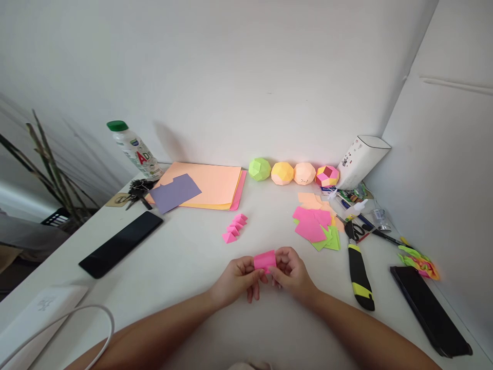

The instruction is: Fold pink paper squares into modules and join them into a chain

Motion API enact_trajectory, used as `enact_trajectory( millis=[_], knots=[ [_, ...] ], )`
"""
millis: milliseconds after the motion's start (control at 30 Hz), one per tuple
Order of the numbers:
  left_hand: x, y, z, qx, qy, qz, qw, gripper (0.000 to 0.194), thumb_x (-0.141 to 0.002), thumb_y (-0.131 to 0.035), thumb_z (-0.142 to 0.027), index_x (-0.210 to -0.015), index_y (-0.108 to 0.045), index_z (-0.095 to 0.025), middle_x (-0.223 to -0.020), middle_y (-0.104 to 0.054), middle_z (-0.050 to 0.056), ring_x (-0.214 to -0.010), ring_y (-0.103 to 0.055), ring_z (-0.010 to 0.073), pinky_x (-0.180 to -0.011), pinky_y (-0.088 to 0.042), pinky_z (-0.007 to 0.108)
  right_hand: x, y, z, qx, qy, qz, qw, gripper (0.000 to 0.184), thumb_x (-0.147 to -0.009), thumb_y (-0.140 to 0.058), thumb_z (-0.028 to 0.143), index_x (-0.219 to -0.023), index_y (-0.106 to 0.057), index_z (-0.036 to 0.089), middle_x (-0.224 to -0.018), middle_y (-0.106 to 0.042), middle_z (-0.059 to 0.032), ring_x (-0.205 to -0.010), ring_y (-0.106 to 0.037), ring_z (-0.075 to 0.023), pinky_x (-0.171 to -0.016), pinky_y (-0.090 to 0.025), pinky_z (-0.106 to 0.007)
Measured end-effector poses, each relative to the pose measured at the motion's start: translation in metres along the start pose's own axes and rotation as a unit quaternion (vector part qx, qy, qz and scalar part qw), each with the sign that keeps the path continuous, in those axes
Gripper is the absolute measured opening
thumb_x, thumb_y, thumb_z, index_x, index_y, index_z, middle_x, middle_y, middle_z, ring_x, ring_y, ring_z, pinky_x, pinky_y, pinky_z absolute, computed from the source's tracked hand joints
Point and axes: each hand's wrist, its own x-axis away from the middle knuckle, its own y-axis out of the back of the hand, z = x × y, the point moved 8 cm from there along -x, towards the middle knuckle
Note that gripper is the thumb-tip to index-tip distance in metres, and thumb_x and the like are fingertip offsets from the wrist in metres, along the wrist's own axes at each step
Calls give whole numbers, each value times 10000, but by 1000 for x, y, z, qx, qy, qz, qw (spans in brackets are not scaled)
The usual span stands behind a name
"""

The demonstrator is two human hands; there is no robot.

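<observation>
Both hands meet over the middle of the white table point(185, 257), pinching one small pink paper square point(265, 260) between them. My left hand point(238, 280) grips its left edge, fingers curled. My right hand point(291, 271) grips the right edge the same way. The paper bows upward between the two hands. Just beyond, a short row of folded pink paper pieces point(234, 227) lies on the table. A loose heap of pink, green and orange paper squares point(316, 223) lies to the right of the hands.
Four paper balls point(293, 173) line the back wall beside a white box point(362, 160). Orange sheets with a purple piece point(200, 187), a bottle point(134, 149), keys point(136, 191) and a black phone point(121, 242) lie left. A utility knife point(360, 275), scissors, pens and another phone point(429, 310) lie right.
</observation>
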Motion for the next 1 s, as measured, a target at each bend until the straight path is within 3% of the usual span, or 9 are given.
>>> enact_trajectory(
  millis=[100,200,267,1000],
  knots=[
    [-1,3,-1,23,1,-4,1000,317,-745,-647,-436,-817,-574,-136,-715,-677,33,-404,-597,111,-332,-426,194,-2,-3,4,-8,-3,16,1000,333,-798,-611,365,-1023,-439,190,-759,-589,-1,-573,-545,-101,-482,-438,-211],
    [-2,4,-3,35,0,-10,999,320,-738,-662,-423,-830,-578,-128,-722,-680,41,-410,-598,113,-331,-433,193,-2,-10,12,29,2,65,997,214,-847,-552,363,-897,-541,155,-728,-590,-13,-586,-510,-99,-503,-411,-210],
    [-2,4,-4,39,2,-11,999,322,-736,-668,-418,-829,-577,-123,-733,-687,51,-414,-598,110,-332,-433,189,-3,-11,16,49,7,72,996,241,-858,-532,378,-811,-572,145,-700,-573,-7,-548,-473,-89,-490,-387,-210],
    [-1,3,0,27,-3,-1,1000,317,-753,-656,-413,-852,-586,-120,-743,-682,52,-430,-617,119,-342,-448,195,-4,-6,3,24,-45,62,997,262,-831,-572,373,-738,-597,129,-679,-591,-22,-480,-486,-84,-440,-380,-209]
  ],
)
